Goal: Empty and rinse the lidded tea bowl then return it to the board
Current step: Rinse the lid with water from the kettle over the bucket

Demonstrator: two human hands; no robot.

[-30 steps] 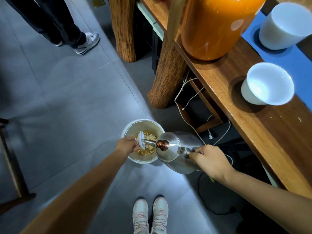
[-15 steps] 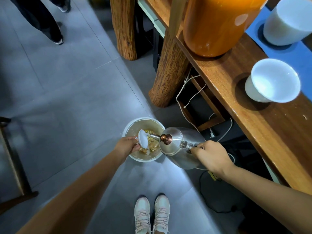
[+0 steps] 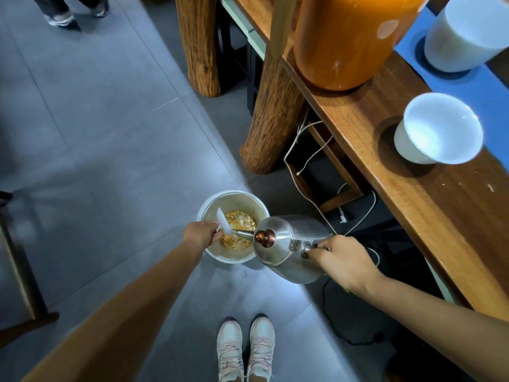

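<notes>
Two hands: both busy over the bucket (image 3: 234,198)
Left hand (image 3: 201,234): grips lid (image 3: 222,220) tilted, so rinse water drains
Right hand (image 3: 340,260): grips kettle (image 3: 289,244), spout aimed at lid

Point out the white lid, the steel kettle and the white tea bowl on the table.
white lid (image 3: 223,223), head view, on its thin white face above the waste bucket.
steel kettle (image 3: 278,241), head view, on its domed top.
white tea bowl (image 3: 440,130), head view, on its inner wall.
</notes>
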